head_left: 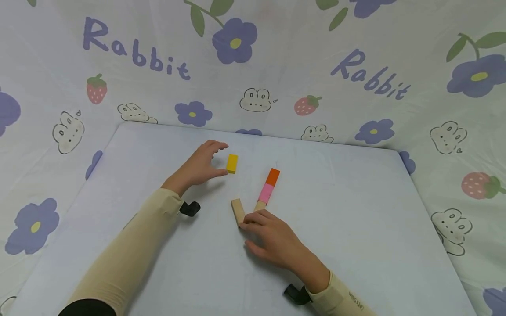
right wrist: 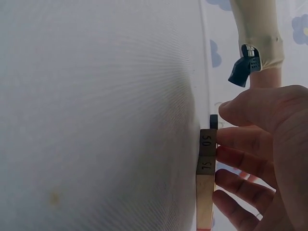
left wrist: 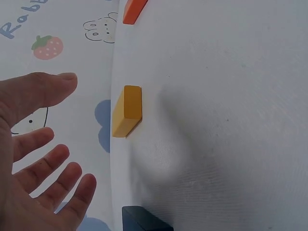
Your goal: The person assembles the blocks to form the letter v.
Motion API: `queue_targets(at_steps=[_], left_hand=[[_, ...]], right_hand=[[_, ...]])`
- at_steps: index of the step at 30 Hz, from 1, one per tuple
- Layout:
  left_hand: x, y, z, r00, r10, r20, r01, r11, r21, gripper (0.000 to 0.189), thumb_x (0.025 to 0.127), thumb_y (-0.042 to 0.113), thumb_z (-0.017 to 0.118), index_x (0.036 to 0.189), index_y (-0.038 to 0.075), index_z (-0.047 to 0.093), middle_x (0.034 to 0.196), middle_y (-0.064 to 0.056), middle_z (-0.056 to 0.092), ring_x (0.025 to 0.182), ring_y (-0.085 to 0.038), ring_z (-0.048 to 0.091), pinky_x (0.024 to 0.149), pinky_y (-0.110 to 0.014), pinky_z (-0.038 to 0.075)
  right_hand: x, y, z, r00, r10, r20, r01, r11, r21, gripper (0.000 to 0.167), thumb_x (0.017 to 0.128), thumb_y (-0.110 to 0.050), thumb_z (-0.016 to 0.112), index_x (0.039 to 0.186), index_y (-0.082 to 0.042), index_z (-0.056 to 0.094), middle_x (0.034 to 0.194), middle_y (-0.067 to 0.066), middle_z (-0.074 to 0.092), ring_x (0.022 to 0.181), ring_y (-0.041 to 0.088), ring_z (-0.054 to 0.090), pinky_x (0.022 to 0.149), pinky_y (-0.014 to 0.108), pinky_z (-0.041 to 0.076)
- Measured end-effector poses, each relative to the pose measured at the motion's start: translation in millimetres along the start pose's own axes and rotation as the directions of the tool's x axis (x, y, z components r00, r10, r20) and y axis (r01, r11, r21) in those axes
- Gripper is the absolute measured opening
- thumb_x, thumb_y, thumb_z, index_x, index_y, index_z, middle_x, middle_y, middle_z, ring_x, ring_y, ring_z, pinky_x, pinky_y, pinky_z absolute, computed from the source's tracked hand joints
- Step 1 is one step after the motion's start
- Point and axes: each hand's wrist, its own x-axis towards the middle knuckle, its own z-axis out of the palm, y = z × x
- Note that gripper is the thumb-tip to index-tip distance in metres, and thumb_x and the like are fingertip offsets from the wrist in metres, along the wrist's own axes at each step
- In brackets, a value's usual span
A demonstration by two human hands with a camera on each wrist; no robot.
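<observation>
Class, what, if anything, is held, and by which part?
Nothing held: left hand near a yellow rectangular block; right hand merely touching tan rectangular wooden blocks.

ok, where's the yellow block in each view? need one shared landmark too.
Head: yellow block near centre, beside the left hand.
Left wrist: yellow block left of centre, right of the thumb.
Right wrist: can't make it out.
Shared landmark: white tabletop.
</observation>
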Motion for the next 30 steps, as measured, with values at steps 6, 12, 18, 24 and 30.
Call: queue_targets(at_steps=[6,12,18,24,30], left_hand=[[5.2,-2.0,0.9,1.0,-0.016,0.022,0.016,1.0,0.002,0.08,0.094,0.023,0.087,0.162,0.011,0.047,0.164,-0.013,0.04,0.142,-0.036,0.048,0.117,-0.053,0.043],[11.2,-3.4,2.5,0.999,-0.027,0.046,0.027,1.0,-0.003,0.081,0.094,0.024,0.088,0.163,0.012,0.047,0.162,-0.011,0.043,0.143,-0.034,0.048,0.118,-0.053,0.042],[18.1,-6.7,4.9,0.998,-0.027,0.065,0.03,0.999,-0.042,0.08,0.094,0.021,0.087,0.163,0.011,0.046,0.161,-0.011,0.044,0.143,-0.033,0.047,0.119,-0.053,0.042],[22.1,-10.3,6.8,0.996,-0.003,0.085,0.005,1.0,-0.018,0.079,0.095,0.021,0.086,0.163,0.011,0.046,0.161,-0.012,0.044,0.143,-0.033,0.047,0.119,-0.053,0.04],[27.1,-14.5,10.8,0.994,0.0,0.108,0.0,1.0,-0.005,0.079,0.095,0.02,0.086,0.163,0.01,0.046,0.161,-0.012,0.045,0.142,-0.033,0.048,0.119,-0.051,0.041]], right_hand=[[-0.1,0.9,0.7,1.0,0.0,0.002,0.0,1.0,-0.004,0.039,0.097,-0.022,0.081,0.135,-0.012,0.078,0.13,-0.002,0.067,0.125,0.015,0.057,0.105,0.036,0.053],[0.1,0.9,0.6,1.0,0.005,0.003,-0.005,1.0,-0.006,0.039,0.097,-0.023,0.081,0.134,-0.013,0.078,0.131,-0.002,0.067,0.125,0.015,0.057,0.104,0.036,0.053],[0.1,0.9,-0.6,1.0,0.015,0.006,-0.015,1.0,-0.001,0.038,0.097,-0.023,0.082,0.134,-0.013,0.078,0.13,-0.003,0.067,0.124,0.015,0.058,0.103,0.036,0.054],[-1.1,1.3,-0.3,1.0,0.016,0.007,-0.016,1.0,0.001,0.038,0.097,-0.023,0.081,0.134,-0.013,0.078,0.131,-0.003,0.067,0.124,0.015,0.058,0.103,0.036,0.054],[-1.5,0.9,-1.0,1.0,0.02,0.01,-0.02,1.0,0.012,0.039,0.098,-0.024,0.081,0.135,-0.014,0.078,0.131,-0.003,0.067,0.125,0.014,0.057,0.104,0.035,0.054]])
